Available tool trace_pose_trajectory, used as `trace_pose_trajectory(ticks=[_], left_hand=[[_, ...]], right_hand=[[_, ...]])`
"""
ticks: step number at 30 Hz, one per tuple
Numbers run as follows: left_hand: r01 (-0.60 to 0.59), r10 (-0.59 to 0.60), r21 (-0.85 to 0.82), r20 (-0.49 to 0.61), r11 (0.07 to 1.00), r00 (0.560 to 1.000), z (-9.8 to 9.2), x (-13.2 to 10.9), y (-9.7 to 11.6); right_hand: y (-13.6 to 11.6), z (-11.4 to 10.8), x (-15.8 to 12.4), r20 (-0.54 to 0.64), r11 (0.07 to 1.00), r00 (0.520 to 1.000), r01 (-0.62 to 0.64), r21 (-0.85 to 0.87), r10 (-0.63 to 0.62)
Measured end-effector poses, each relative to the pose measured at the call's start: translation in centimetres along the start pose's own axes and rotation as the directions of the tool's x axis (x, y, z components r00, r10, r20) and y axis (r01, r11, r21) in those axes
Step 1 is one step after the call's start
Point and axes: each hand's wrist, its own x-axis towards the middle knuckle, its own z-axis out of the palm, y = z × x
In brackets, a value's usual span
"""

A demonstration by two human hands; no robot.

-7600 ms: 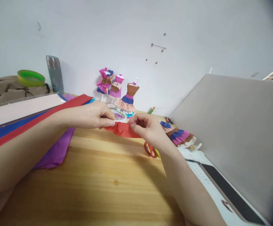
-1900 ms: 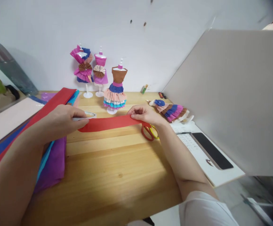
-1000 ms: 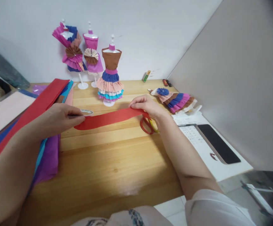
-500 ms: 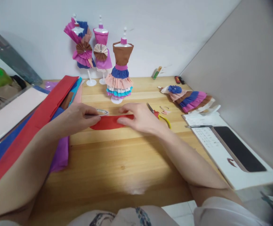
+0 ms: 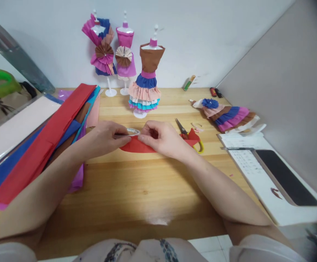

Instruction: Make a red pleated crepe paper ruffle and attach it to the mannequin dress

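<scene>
A red crepe paper strip [image 5: 136, 146] lies on the wooden table [image 5: 136, 189], gathered between my two hands. My left hand [image 5: 105, 137] pinches its left end, fingers closed. My right hand [image 5: 161, 139] pinches the strip just beside it, fingers closed too; the strip's far end [image 5: 191, 137] pokes out to the right of that hand. A white tape roll [image 5: 132, 131] peeks out behind my left fingertips. Scissors [image 5: 187, 133] with red and yellow handles lie just right of my right hand.
Folded sheets of red, blue and purple crepe paper [image 5: 46, 138] are stacked at the left. Three small mannequins in paper dresses [image 5: 144, 80] stand at the back. A paper dress [image 5: 224, 114] lies at the right, by a phone [image 5: 286, 176] on white paper.
My right hand has slid left along the red strip toward my left hand, bunching the stretched strip into a short gathered piece. The view has tilted down.
</scene>
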Motion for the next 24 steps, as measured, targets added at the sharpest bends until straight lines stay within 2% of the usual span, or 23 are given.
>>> trace_pose_trajectory(ticks=[5,11,15,19,24], left_hand=[[-0.008,0.007,-0.083,-0.01,0.997,1.0,0.5,0.4,-0.5],[0.011,-0.015,-0.11,-0.038,0.994,0.999,0.7,0.6,-0.8],[0.011,-0.019,-0.095,-0.087,0.995,0.996,0.9,0.5,-0.4],[-0.006,-0.003,-0.059,-0.148,0.998,0.989,1.4,0.5,0.1],[-0.07,0.048,-0.11,-0.193,0.991,0.98,1.9,0.5,0.1]], right_hand=[[-0.1,0.1,-0.2,0.008,0.996,1.0,0.017,-0.088,-0.016],[0.4,0.1,-0.2,0.043,0.999,0.998,0.042,0.027,-0.043],[0.3,0.5,-0.4,-0.019,0.994,1.0,-0.006,0.112,0.008],[0.1,1.1,-0.5,-0.031,0.981,1.0,-0.001,0.195,0.007],[0.1,1.4,-0.5,-0.088,0.959,0.995,-0.009,0.282,0.036]])
